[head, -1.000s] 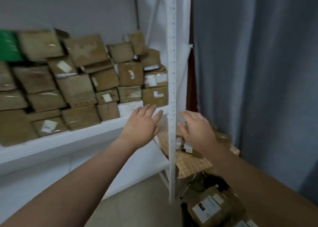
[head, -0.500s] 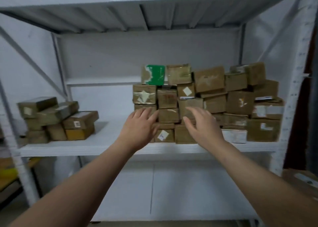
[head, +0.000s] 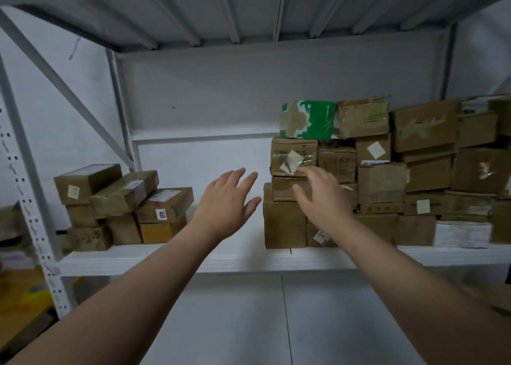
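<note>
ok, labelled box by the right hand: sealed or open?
Sealed: the labelled box shows glossy tape across its front, no lifted flaps; the right hand is open near it.

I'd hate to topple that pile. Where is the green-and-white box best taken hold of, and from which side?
Probably by its left end and front face, coming from the front-left. The green-and-white box sits on top of the pile's left column: nothing rests on it and its left end is free, while a brown box crowds its right end.
</note>
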Motion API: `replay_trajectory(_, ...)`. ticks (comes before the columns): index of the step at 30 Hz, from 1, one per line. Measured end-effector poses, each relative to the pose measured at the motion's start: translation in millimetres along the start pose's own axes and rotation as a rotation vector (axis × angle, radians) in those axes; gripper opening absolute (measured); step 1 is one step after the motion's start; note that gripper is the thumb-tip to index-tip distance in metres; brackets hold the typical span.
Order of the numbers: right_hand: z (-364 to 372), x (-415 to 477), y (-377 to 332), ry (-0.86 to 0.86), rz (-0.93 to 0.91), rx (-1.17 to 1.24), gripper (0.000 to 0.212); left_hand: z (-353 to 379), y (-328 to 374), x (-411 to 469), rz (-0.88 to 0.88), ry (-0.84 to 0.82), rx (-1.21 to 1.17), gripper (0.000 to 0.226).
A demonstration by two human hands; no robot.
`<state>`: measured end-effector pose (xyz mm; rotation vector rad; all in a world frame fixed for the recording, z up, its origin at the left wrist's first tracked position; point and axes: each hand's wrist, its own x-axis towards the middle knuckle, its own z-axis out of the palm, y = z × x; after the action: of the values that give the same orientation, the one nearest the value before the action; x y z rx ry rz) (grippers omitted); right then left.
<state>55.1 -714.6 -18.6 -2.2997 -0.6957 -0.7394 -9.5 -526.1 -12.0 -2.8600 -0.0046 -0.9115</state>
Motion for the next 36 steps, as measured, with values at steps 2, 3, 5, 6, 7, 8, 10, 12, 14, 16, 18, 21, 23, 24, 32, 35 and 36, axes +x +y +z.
replay_trajectory(2, -6.2, 18.9, 8.0, 0.03, 0.0, -0.047, 0.045, 4.2, -0.2, 26.0, 0.013, 0.044, -0.052, 0.06)
replay_trajectory(3, -10.6, 30.0, 12.4, 0.056, -0.005, -0.075, 0.046, 5.7, 1.5, 40.5, 0.021, 0.07, -0.084, 0.06)
replay_trajectory(5, -19.4, 54.5, 20.1, 0.118, -0.016, -0.129, 0.047, 6.1, 7.5, 71.5, 0.036, 0.124, -0.152, 0.061)
replay_trajectory(6, -23.2, 67.6, 24.0, 0.143, -0.02, -0.143, 0.048, 5.2, 11.3, 87.6, 0.046, 0.153, -0.187, 0.062)
replay_trajectory(7, -26.2, 80.9, 27.6, 0.159, -0.02, -0.143, 0.048, 4.1, 15.0, 103.8, 0.054, 0.178, -0.222, 0.063)
replay_trajectory(8, -29.2, 93.9, 30.0, 0.169, -0.017, -0.133, 0.049, 3.0, 18.1, 119.4, 0.056, 0.199, -0.251, 0.064)
replay_trajectory(10, -34.2, 118.9, 34.6, 0.189, 0.008, -0.081, 0.05, 1.2, 22.7, 150.9, 0.047, 0.219, -0.295, 0.067)
replay_trajectory(12, -38.6, 141.2, 38.2, 0.215, 0.045, -0.006, 0.051, -0.8, 24.9, 180.4, 0.023, 0.197, -0.351, 0.071)
replay_trajectory(14, -41.1, 158.0, 41.3, 0.219, 0.072, 0.05, 0.052, -0.3, 24.6, 206.5, 0.013, 0.153, -0.423, 0.076)
replay_trajectory(16, -40.7, 169.0, 44.9, 0.216, 0.088, 0.098, 0.052, 4.9, 23.1, 228.5, 0.022, 0.097, -0.461, 0.081)
replay_trajectory(18, -37.8, 177.1, 49.0, 0.221, 0.113, 0.152, 0.052, 12.1, 23.0, 246.7, 0.036, 0.035, -0.486, 0.085)
replay_trajectory(21, -30.6, 184.1, 55.7, 0.239, 0.152, 0.229, 0.053, 21.8, 21.4, 263.2, 0.053, -0.021, -0.544, 0.075)
replay_trajectory(23, -27.9, 186.5, 59.2, 0.237, 0.165, 0.268, 0.053, 27.4, 20.1, 264.2, 0.06, 0.02, -0.596, 0.063)
replay_trajectory(24, -27.0, 187.2, 60.2, 0.232, 0.171, 0.29, 0.053, 30.2, 19.1, 263.1, 0.063, 0.049, -0.622, 0.06)
replay_trajectory(32, -20.5, 202.7, 44.7, 0.379, 0.147, 0.579, 0.049, 32.8, 7.4, 242.9, 0.061, 0.375, -0.994, 0.033)
replay_trajectory(35, -17.8, 208.3, 36.0, 0.432, 0.129, 0.597, 0.049, 23.8, 5.0, 244.4, 0.039, 0.462, -1.282, 0.012)
replay_trajectory(36, -16.6, 208.8, 32.6, 0.444, 0.115, 0.575, 0.045, 22.4, 3.1, 245.9, 0.019, 0.474, -1.351, 0.011)
